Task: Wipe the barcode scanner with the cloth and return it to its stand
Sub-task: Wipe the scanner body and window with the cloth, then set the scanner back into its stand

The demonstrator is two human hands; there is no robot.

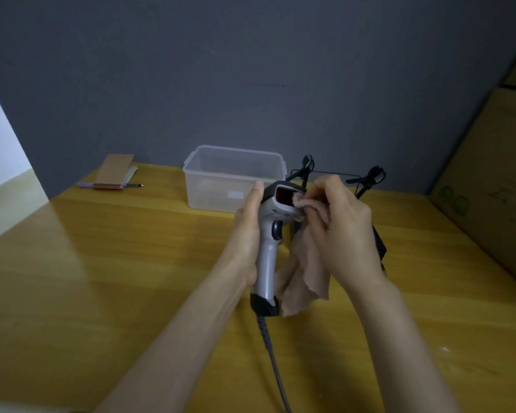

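A grey barcode scanner point(268, 257) with a black head and base is held upright above the wooden table, its red window facing me. My left hand point(246, 234) grips its handle from the left side. My right hand point(340, 231) holds a beige cloth point(306, 281) and presses a fold of it against the right edge of the red window. The rest of the cloth hangs down beside the handle. The scanner's grey cable point(276, 362) runs down toward me. The black wire stand point(370, 180) sits behind my right hand, partly hidden.
A clear plastic container point(233, 177) stands on the yellow wooden table point(102, 278) just behind the scanner. A brown notepad with a pen point(113, 174) lies at the back left. Cardboard boxes point(495, 186) line the right side. A grey wall is behind.
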